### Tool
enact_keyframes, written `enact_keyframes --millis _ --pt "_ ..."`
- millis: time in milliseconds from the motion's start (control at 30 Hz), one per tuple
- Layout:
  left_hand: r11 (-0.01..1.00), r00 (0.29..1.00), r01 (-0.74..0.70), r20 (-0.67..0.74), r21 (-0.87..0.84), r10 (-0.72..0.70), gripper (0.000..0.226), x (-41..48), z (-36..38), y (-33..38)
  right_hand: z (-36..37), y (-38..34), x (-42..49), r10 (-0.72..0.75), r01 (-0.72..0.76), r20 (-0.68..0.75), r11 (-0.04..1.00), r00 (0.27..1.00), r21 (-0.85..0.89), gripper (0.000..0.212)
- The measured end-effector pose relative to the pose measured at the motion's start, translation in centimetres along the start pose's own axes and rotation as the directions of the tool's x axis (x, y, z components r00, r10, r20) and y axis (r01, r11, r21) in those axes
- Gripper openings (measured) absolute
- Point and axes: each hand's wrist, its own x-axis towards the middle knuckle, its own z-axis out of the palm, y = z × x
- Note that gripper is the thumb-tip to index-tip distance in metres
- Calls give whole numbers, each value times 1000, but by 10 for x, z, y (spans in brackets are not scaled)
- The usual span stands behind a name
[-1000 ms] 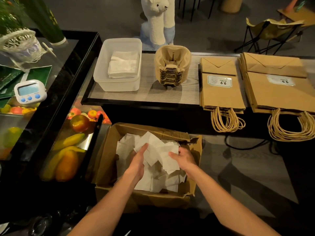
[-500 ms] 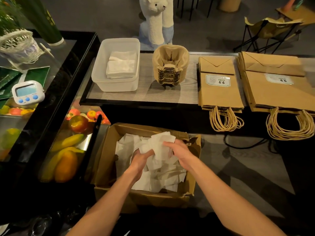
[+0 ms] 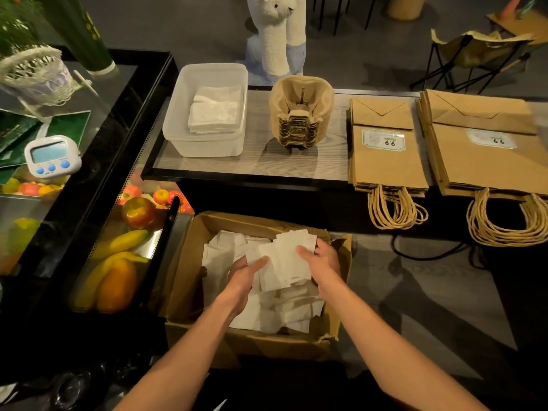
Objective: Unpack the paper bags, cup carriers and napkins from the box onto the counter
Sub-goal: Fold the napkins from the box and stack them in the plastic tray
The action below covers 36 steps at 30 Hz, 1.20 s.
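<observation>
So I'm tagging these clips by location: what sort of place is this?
Probably a café or takeaway drinks shop: stacked pulp cup carriers and piles of stickered, handled paper bags lie on the counter, napkins lie in the box, and a display case alongside holds fruit.

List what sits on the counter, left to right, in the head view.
On the counter: plastic tub holding folded napkins → stack of cup carriers → smaller stack of paper bags → larger stack of paper bags.
</observation>
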Motion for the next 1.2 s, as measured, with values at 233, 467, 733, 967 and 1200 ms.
enact_keyframes --millis 233,467,733,967,1200 --pt "997 997 -53 57 52 50 33 1 2 1 1 -2 -12 94 -166 300 960 949 225 34" --pt "999 999 -2 -34 -47 0 44 -2 2 -2 13 9 -14 95 -103 131 993 987 54 40" --pt "993 995 -52 -90 -105 42 79 5 -3 -5 -2 -5 -14 76 -188 292 907 953 377 43" --pt "997 999 -34 -19 -66 33 38 1 8 -3 18 17 -12 49 -90 335 990 941 108 43" --pt "996 999 -21 -30 -92 18 65 -1 2 -8 8 14 -9 6 3 149 998 989 -65 41"
